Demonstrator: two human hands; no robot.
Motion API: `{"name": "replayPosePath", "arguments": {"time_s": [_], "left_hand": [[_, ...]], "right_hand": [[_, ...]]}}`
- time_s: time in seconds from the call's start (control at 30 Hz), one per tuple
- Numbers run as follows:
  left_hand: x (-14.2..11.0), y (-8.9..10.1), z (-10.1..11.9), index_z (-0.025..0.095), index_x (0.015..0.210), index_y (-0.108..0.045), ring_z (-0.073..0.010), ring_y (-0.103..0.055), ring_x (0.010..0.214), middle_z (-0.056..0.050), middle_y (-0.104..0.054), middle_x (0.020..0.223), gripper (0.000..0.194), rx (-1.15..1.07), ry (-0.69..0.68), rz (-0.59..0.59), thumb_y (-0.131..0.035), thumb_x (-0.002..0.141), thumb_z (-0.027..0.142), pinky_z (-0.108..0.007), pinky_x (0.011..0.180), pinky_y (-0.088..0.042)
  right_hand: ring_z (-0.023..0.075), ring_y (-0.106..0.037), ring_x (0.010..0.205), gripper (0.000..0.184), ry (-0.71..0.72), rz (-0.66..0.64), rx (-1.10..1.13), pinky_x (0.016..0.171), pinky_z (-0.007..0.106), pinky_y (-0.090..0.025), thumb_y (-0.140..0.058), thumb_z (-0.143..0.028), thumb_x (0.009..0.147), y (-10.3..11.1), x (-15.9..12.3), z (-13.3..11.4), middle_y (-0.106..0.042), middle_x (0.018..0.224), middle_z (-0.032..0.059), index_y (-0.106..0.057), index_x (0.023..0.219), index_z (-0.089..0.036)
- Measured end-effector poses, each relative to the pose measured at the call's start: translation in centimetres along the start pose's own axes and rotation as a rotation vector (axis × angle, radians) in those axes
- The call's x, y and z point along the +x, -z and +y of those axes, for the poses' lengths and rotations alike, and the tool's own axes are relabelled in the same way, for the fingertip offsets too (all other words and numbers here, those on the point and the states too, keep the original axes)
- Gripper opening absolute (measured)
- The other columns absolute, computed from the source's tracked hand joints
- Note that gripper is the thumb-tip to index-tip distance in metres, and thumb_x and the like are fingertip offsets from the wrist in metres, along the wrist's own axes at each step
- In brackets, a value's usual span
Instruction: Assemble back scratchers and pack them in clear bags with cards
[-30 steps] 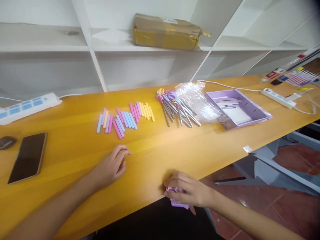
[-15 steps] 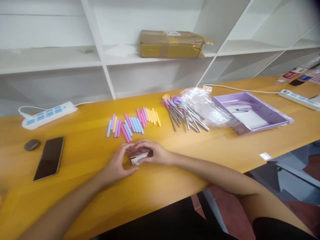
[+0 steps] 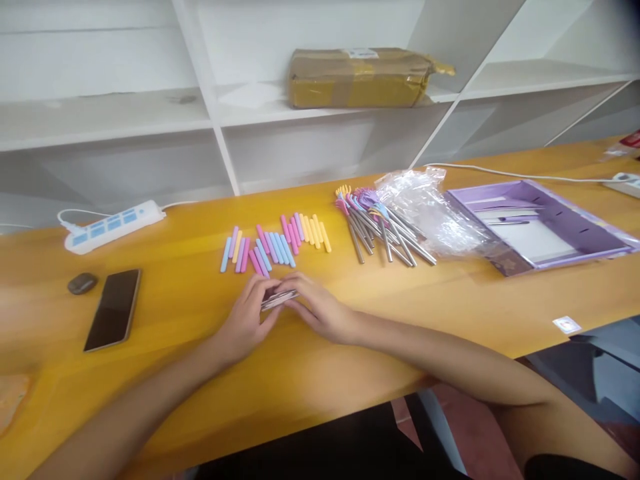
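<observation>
Between my two hands, low over the table, is a small stack of thin cards or papers. My left hand is closed on the left end of the stack. The right end sits in the fingers of my right hand. Fingers cover much of the stack, so its printing cannot be made out. Just beyond my hands lie several short pink, blue, purple and yellow sticks in uneven rows. To their right is a heap of metal rods with coloured, claw-like ends.
A clear plastic bag lies beside an open purple box holding papers. On the left are a phone, a dark small object and a white power strip. A taped parcel rests on the shelf. A small card lies near the table's front edge.
My left fingers have closed onto the stack, which was mostly in my right hand. The stack now appears flatter and more even. The camera view has shifted slightly left.
</observation>
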State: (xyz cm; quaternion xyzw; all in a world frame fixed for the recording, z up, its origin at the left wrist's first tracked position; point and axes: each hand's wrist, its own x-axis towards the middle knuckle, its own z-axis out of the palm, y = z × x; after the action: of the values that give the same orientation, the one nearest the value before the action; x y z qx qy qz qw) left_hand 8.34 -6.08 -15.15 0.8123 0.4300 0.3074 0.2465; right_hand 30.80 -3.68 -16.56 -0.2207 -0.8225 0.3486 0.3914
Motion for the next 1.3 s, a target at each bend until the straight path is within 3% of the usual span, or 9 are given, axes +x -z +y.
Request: {"name": "replayPosePath", "arguments": {"time_s": [0.17,0.3,0.43,0.57,0.73,0.9,1.13,1.23,1.3], "left_hand": [[-1.1,-0.5,-1.0,0.023,0.136,-0.053,-0.0273,-0.062,0.118,-0.010,-0.060,0.127,0.049,0.002,0.073,0.009,-0.073,0.092,0.016,-0.045,0.106,-0.053],[-1.7,-1.7,-2.2,0.022,0.123,-0.057,-0.0255,-0.066,0.111,-0.007,-0.066,0.119,0.028,-0.073,0.155,-0.091,-0.065,0.097,0.016,-0.044,0.100,-0.055],[-1.2,-2.3,-2.3,0.021,0.108,-0.060,-0.0255,-0.066,0.101,-0.006,-0.066,0.107,0.013,0.041,0.149,-0.073,-0.064,0.096,0.017,-0.042,0.092,-0.056],[-1.4,-2.6,-2.0,0.021,0.120,-0.060,-0.0251,-0.068,0.105,-0.008,-0.067,0.114,0.020,0.082,0.110,-0.067,-0.062,0.100,0.018,-0.041,0.094,-0.057],[-2.2,-2.8,-2.0,0.019,0.126,-0.063,-0.0256,-0.064,0.109,-0.009,-0.066,0.117,0.030,0.133,0.030,-0.071,-0.061,0.098,0.011,-0.043,0.098,-0.056],[-2.2,-2.4,-2.1,0.017,0.125,-0.069,-0.0304,-0.058,0.108,-0.013,-0.065,0.118,0.031,0.298,-0.036,-0.058,-0.063,0.095,0.009,-0.049,0.097,-0.055],[-2.5,-2.3,-1.2,0.022,0.128,-0.067,-0.0262,-0.066,0.107,-0.010,-0.071,0.117,0.029,-0.032,0.046,-0.109,-0.049,0.106,0.014,-0.044,0.097,-0.056],[-2.7,-2.2,-0.7,0.023,0.130,-0.064,-0.0241,-0.068,0.101,-0.008,-0.071,0.115,0.027,-0.283,0.213,-0.184,-0.056,0.105,0.021,-0.039,0.090,-0.057],[-2.6,-1.9,-0.5,0.024,0.144,-0.057,-0.0248,-0.067,0.105,-0.010,-0.069,0.123,0.042,-0.502,0.273,-0.259,-0.063,0.102,0.028,-0.039,0.092,-0.057]], "right_hand": [[0.0331,-0.053,0.143,0.057,-0.151,-0.135,-0.322,0.121,0.062,-0.042,-0.062,-0.023,0.106,-1.2,-1.8,0.2,-0.056,0.152,0.0208,-0.038,0.157,-0.018],[0.0289,-0.056,0.139,0.041,-0.136,-0.142,-0.387,0.116,0.054,-0.045,-0.052,-0.016,0.110,-2.7,-2.8,1.8,-0.060,0.148,0.0185,-0.043,0.150,-0.018],[0.0268,-0.060,0.125,0.018,-0.109,-0.087,-0.421,0.105,0.049,-0.050,-0.048,-0.019,0.112,-2.8,-2.5,2.5,-0.065,0.131,0.0143,-0.053,0.129,-0.019],[0.0302,-0.060,0.115,0.028,-0.158,-0.022,-0.556,0.097,0.050,-0.055,-0.051,-0.025,0.111,-2.7,-2.4,2.4,-0.062,0.126,0.0191,-0.054,0.136,-0.012],[0.0277,-0.062,0.104,0.027,-0.115,-0.137,-0.509,0.094,0.048,-0.059,-0.052,-0.029,0.111,-2.7,-2.2,1.8,-0.064,0.117,0.0147,-0.060,0.131,-0.013],[0.0288,-0.065,0.105,0.043,-0.121,-0.139,-0.530,0.093,0.051,-0.061,-0.052,-0.035,0.112,-2.8,-2.3,1.8,-0.063,0.116,0.0155,-0.053,0.148,-0.012],[0.0193,-0.067,0.102,0.036,-0.008,0.004,-0.309,0.090,0.038,-0.065,-0.050,-0.024,0.112,-2.7,-2.6,1.9,-0.055,0.130,0.0156,-0.052,0.148,-0.021],[0.0198,-0.067,0.109,0.036,0.096,0.012,-0.202,0.091,0.036,-0.064,-0.051,-0.020,0.111,-2.6,-2.7,1.9,-0.060,0.124,0.0116,-0.055,0.146,-0.025],[0.0191,-0.067,0.112,0.036,0.123,0.020,-0.145,0.093,0.034,-0.064,-0.053,-0.017,0.110,-2.5,-2.7,2.0,-0.062,0.125,0.0104,-0.055,0.145,-0.025]]}}
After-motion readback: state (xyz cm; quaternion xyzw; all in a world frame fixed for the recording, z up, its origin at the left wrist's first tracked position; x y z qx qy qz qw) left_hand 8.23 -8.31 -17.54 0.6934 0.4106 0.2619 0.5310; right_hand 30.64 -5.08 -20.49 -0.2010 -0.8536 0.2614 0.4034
